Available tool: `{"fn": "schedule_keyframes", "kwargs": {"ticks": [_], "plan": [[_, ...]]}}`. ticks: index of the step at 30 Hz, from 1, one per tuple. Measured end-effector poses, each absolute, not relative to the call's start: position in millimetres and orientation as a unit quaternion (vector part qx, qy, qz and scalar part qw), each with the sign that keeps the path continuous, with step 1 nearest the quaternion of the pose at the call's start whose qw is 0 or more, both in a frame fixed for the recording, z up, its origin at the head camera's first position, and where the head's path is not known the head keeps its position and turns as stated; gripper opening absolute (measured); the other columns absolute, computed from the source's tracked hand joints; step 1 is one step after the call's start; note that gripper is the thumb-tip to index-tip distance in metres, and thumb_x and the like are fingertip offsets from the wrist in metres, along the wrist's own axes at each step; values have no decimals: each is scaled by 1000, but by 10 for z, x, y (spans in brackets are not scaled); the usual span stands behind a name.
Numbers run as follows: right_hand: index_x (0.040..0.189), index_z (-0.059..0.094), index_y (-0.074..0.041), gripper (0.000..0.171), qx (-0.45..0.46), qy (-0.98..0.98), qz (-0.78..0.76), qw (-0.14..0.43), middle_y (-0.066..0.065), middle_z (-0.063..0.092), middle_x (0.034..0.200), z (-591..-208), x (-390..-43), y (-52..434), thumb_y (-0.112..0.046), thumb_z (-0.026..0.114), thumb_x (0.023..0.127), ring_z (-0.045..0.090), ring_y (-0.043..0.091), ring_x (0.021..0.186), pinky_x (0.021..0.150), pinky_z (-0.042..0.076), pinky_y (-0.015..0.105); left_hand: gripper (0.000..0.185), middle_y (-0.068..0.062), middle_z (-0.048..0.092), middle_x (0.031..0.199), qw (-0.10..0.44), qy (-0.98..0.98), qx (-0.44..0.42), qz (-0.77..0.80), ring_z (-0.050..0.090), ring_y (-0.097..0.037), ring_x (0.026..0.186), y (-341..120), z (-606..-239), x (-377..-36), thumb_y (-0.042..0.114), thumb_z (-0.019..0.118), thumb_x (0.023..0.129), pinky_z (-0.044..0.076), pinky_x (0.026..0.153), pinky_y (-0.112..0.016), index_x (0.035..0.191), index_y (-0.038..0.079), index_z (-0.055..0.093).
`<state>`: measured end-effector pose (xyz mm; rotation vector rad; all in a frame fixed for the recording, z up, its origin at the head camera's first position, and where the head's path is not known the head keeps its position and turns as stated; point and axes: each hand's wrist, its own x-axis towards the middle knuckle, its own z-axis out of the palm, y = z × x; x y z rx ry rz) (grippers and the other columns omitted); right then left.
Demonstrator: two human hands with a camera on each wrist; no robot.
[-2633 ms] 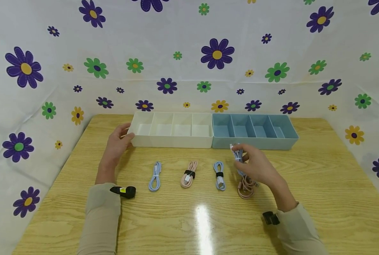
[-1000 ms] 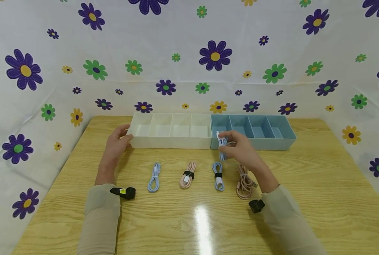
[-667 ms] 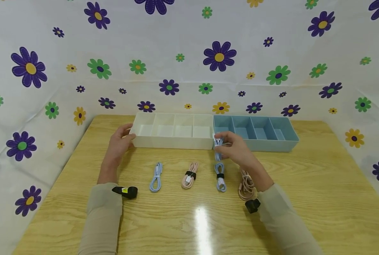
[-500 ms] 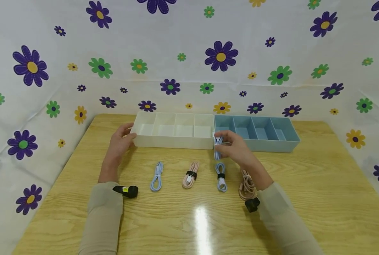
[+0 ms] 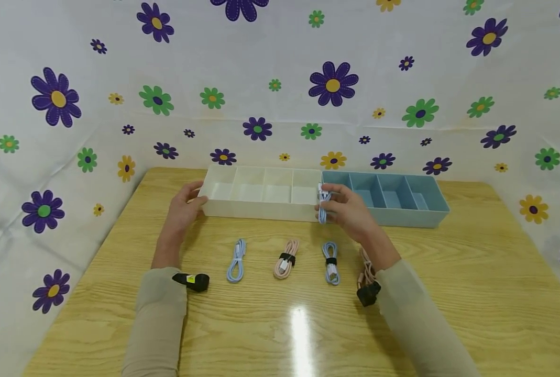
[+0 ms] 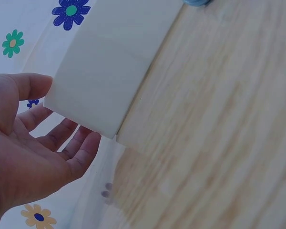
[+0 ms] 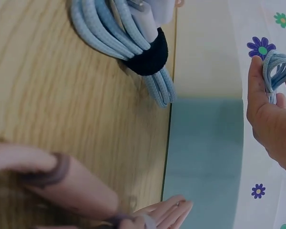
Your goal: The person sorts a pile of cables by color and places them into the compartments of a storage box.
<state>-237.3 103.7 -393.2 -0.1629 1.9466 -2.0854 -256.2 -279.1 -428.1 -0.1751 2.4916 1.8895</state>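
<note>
My right hand (image 5: 343, 207) pinches a coiled blue cable (image 5: 322, 203), also seen as the blue cable (image 7: 275, 71), and holds it over the seam between the white tray (image 5: 261, 209) and the blue tray (image 5: 409, 215). My left hand (image 5: 185, 204) rests with straight fingers against the left end of the white tray (image 6: 109, 71). On the table lie a loose blue cable (image 5: 236, 260), a pink cable with a black tie (image 5: 286, 258), a tied blue cable (image 5: 330, 262) and a loose pink cable (image 5: 366, 269), partly hidden by my right wrist.
Both trays have several compartments and stand side by side at the table's far edge. A flower-print cloth (image 5: 280, 78) rises behind and to both sides. The wooden table (image 5: 473, 293) stretches toward me with a light glare at its middle.
My right hand lifted the blue cable off the table beside the pink one and carried it up and left to the trays. My left hand stayed at the white tray.
</note>
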Motion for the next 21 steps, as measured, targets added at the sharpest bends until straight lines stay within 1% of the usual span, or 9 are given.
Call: {"fn": "schedule_keyframes", "kwargs": {"ticks": [5,7,12,15,19,21], "plan": [[149,35,0,47,-54,668,-728,144,25,42,134,-3903,-2441,983,-4,47,103,63,20,99,84,54,28,52,-21,38,152,7,796,-55,603,45,-37,129,-2789,-4283,-2558,19,49,104,42,100,-44,154,12,36],[149,36,-1,47,-50,668,-728,144,25,42,136,-3890,-2471,956,-3,46,103,62,23,103,86,54,30,52,-20,38,152,8,796,-56,602,44,-37,130,-2794,-4278,-2552,19,48,104,41,102,-45,154,13,35],[149,39,-3,48,-48,686,-712,138,20,45,135,-3849,-2554,892,-1,47,102,57,32,114,95,51,41,52,-22,38,151,4,796,-50,603,44,-38,129,-2800,-4280,-2550,19,49,104,41,101,-45,154,12,35],[149,41,-6,50,-53,697,-703,133,19,46,134,-3835,-2608,854,0,48,101,55,33,116,98,49,45,52,-22,39,150,3,795,-47,604,45,-38,128,-2804,-4296,-2561,18,49,104,42,99,-43,154,11,36],[150,42,-10,53,-60,702,-697,129,17,48,130,-3844,-2690,806,-1,52,98,55,29,112,94,52,42,51,-21,40,149,3,795,-51,604,46,-36,126,-2818,-4311,-2572,18,49,104,43,96,-39,153,11,37],[150,42,-11,55,-62,705,-695,126,16,49,127,-3849,-2718,791,-1,54,97,56,27,109,92,54,41,51,-21,40,149,3,794,-51,605,46,-36,126,-2815,-4302,-2568,17,49,104,43,96,-39,153,11,37]]}}
